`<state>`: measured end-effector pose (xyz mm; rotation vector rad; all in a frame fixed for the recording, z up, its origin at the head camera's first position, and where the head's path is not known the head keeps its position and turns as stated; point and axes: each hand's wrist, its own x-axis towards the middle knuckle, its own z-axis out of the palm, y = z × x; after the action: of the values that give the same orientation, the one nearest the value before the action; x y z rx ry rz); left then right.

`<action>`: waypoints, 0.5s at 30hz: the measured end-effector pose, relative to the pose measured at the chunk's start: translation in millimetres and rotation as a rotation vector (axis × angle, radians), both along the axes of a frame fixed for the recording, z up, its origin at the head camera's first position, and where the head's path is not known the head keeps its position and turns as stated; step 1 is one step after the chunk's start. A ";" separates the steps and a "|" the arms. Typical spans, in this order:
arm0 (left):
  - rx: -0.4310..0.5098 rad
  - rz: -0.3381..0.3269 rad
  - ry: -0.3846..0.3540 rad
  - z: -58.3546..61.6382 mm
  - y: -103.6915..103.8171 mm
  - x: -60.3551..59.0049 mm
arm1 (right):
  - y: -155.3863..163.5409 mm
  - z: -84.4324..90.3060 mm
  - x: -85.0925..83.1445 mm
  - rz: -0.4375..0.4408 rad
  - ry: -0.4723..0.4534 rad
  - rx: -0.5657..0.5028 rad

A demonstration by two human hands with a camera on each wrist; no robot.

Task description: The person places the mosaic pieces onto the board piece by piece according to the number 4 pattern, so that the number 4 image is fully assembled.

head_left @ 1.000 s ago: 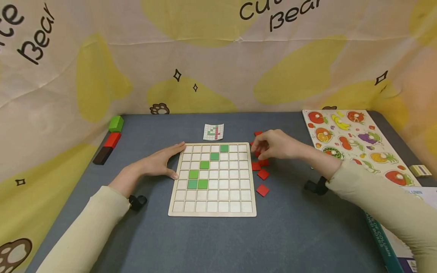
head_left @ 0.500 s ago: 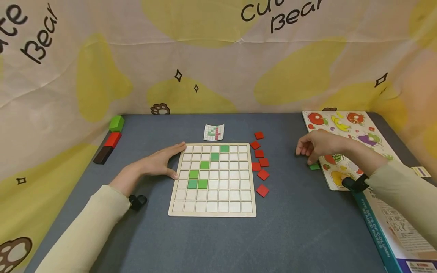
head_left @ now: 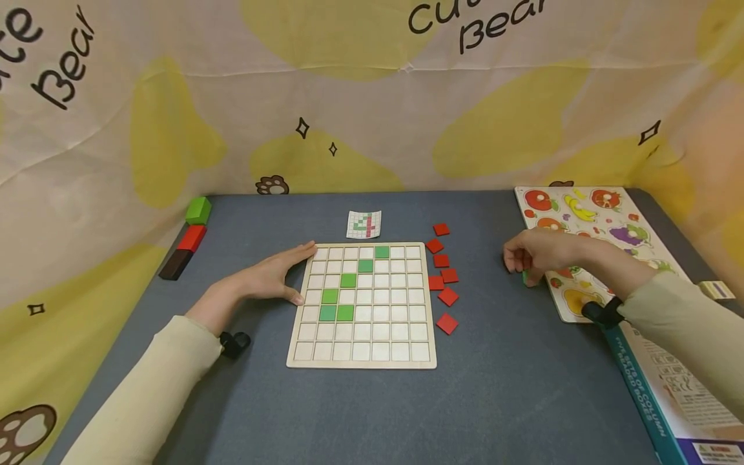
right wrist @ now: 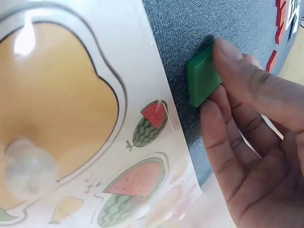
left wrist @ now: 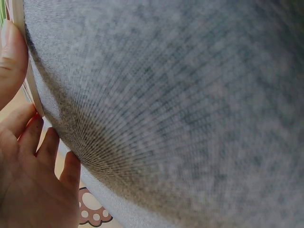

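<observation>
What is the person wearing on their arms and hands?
Both arms have long pale cream sleeves. A small black camera clip sits at each wrist, left and right. The left hand and right hand are bare, with no gloves.

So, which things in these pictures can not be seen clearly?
- Head view: green tile almost hidden under the right hand.
- Head view: pattern card too small to read.
- Left wrist view: grid board cut off by the edge; left hand only partly in frame.
- Right wrist view: fruit puzzle shown only in part.

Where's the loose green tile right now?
The green tile is pinched in the right hand, on the grey mat beside the fruit puzzle board, right of the red tiles.
</observation>
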<state>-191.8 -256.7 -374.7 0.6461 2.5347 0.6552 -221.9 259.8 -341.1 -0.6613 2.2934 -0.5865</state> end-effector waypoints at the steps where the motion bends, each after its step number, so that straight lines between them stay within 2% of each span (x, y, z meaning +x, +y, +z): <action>1: 0.001 0.001 -0.001 -0.1 0.0 0.0 | -0.4 -0.5 -0.4 -0.004 0.007 -0.004; 9: 0.004 0.003 0.001 -0.1 -0.3 0.5 | -10.8 -3.2 -4.1 -0.029 0.018 -0.063; 15: 0.010 0.003 0.006 0.9 -0.5 1.1 | -45.8 -4.0 -0.4 -0.047 0.096 -0.166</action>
<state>-190.7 -257.2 -373.8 0.6493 2.5397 0.6689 -222.3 214.0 -345.1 -0.7297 2.3730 -0.7897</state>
